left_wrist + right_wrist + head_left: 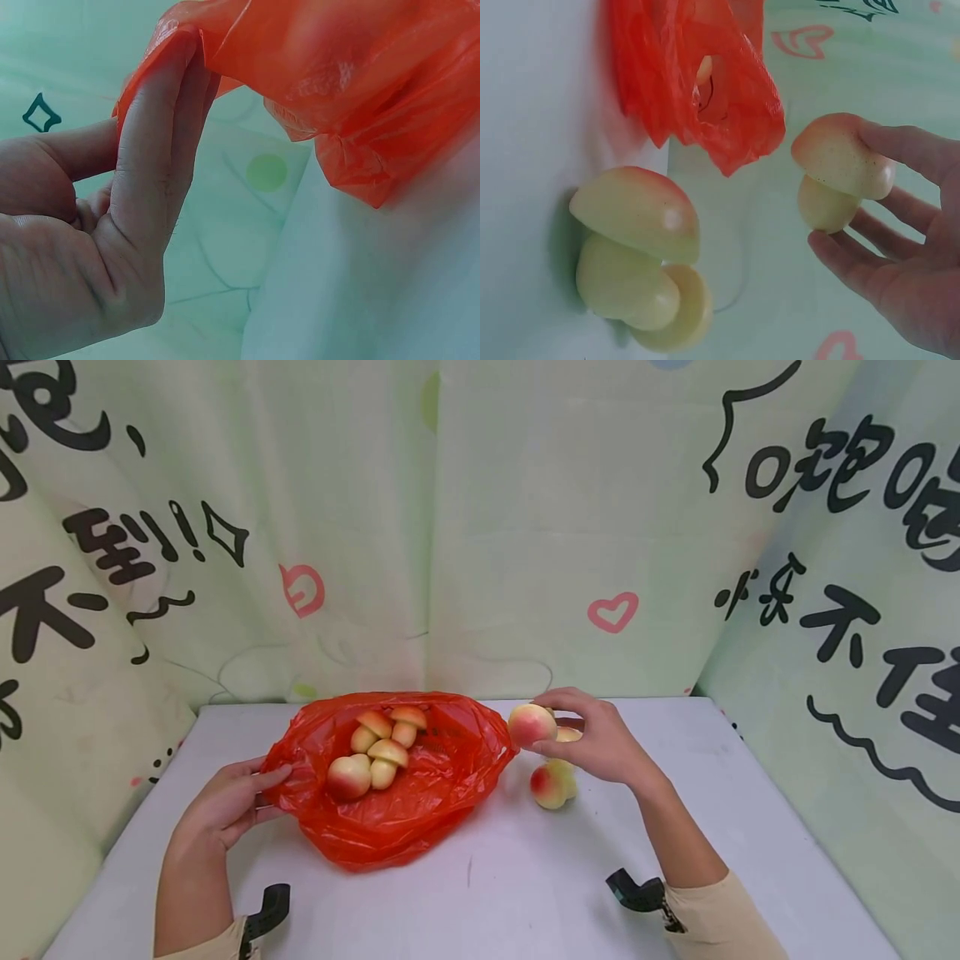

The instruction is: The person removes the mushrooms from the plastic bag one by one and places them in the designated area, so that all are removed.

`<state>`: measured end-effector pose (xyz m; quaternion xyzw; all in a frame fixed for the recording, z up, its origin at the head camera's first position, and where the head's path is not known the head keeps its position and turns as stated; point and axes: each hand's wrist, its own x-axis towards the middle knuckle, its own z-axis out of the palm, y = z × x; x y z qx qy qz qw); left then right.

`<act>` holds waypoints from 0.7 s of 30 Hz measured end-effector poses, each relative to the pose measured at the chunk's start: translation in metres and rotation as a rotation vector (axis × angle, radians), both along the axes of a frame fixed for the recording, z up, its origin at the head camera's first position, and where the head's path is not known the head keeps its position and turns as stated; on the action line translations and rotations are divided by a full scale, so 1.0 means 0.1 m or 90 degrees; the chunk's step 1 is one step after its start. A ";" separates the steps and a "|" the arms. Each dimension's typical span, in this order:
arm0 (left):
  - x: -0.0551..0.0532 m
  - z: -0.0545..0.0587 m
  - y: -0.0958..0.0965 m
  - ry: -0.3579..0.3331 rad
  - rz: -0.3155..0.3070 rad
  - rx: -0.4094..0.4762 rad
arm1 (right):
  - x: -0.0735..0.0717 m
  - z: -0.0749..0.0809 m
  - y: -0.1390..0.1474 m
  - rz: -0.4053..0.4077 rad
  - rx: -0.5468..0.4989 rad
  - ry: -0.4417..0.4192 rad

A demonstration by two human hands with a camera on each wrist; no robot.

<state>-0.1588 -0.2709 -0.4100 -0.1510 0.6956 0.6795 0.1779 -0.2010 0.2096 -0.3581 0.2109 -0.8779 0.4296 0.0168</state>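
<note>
One red bag [457,768] between hands [232,797] [600,739], mushroom [838,156] in right.

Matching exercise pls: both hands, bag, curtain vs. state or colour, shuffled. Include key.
1. Left hand
2. Right hand
3. Bag
4. Curtain

A. Pale green with black lettering
B. Holding a mushroom-shaped piece above the table
C. Red, mouth open
D. Gripping the bag's edge

Pairs: 1-D, 2-B, 3-C, 4-A
</note>
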 end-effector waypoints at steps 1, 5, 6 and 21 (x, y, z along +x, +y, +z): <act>0.00 0.00 0.00 0.001 -0.001 -0.001 | 0.00 -0.01 0.03 -0.005 0.004 0.001; 0.00 0.00 0.00 0.001 -0.003 -0.004 | 0.01 -0.02 0.14 -0.027 0.012 0.001; 0.00 0.00 0.00 0.000 -0.003 -0.005 | 0.01 -0.02 0.16 -0.031 0.013 0.001; 0.00 0.01 0.02 -0.007 -0.001 -0.011 | 0.07 -0.12 0.42 -0.071 0.053 -0.001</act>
